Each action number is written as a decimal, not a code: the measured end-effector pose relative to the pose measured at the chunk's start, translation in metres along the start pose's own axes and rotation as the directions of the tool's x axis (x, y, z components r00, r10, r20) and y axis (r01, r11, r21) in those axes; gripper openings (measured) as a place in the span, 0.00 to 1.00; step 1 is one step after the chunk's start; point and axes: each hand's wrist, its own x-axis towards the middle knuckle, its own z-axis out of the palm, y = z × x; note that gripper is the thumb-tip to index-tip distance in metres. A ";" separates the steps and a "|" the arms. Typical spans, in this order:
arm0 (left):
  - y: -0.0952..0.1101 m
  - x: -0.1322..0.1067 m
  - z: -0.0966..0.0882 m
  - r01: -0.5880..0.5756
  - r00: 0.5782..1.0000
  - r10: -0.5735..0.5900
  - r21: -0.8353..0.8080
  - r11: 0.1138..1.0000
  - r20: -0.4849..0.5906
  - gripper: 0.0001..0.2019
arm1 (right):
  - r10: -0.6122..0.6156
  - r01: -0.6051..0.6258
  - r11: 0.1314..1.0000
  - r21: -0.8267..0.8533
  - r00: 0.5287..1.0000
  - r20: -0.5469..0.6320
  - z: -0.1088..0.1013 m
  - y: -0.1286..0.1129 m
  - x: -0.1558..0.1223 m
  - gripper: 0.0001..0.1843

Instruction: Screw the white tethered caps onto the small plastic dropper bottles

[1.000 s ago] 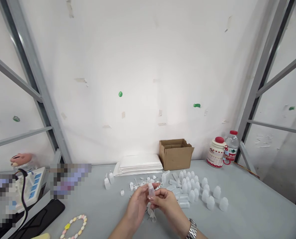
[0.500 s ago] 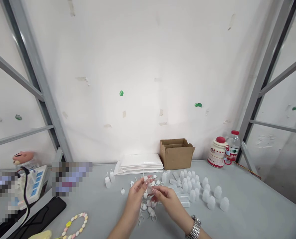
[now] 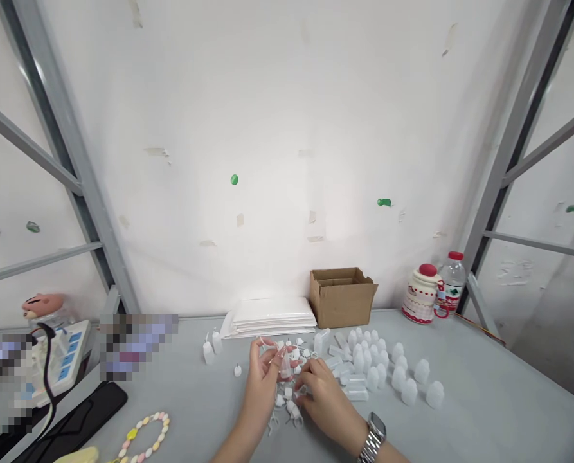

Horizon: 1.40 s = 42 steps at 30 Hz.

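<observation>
My left hand is closed around a small clear plastic tube-like piece, held upright above the pile. Just right of it, my right hand, with a metal watch at the wrist, dips into a heap of small white plastic parts with loops. Its thumb and fingers curl around something there that I cannot make out. On the left stand two small white bottles with thin tips, and a small white cap lies nearer. Clear rectangular tubes lie right of my right hand.
Several frosted dome-shaped pieces stand on the right. Behind are a stack of white sheets, a cardboard box, a decorated jar and a water bottle. A bead bracelet and a black phone lie left.
My right hand has left the clear piece and moved down to the heap of white parts. My left hand keeps the clear piece, shifted slightly left and turned.
</observation>
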 end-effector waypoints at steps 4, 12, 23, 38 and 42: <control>-0.003 0.000 0.001 -0.009 1.000 0.009 0.010 1.000 -0.002 0.17 | -0.004 0.004 0.997 -0.080 1.000 -0.003 0.003 0.000 -0.001 0.11; -0.007 0.001 0.000 -0.022 0.999 0.023 0.040 0.999 -0.023 0.16 | 0.025 0.026 0.965 0.260 0.981 -0.190 0.000 0.006 0.007 0.05; -0.012 0.003 0.000 0.013 0.998 -0.006 0.116 0.993 -0.062 0.18 | 0.417 -0.200 0.441 0.875 0.909 -0.003 -0.021 0.018 0.024 0.22; -0.026 0.004 -0.006 -0.081 0.994 0.057 0.286 0.955 0.091 0.07 | 0.206 -0.089 0.741 0.666 0.973 -0.099 -0.035 0.012 0.020 0.16; -0.022 0.001 -0.004 -0.086 0.988 0.042 0.304 0.949 0.150 0.05 | 0.139 -0.069 0.846 0.529 0.986 -0.094 -0.036 0.011 0.017 0.12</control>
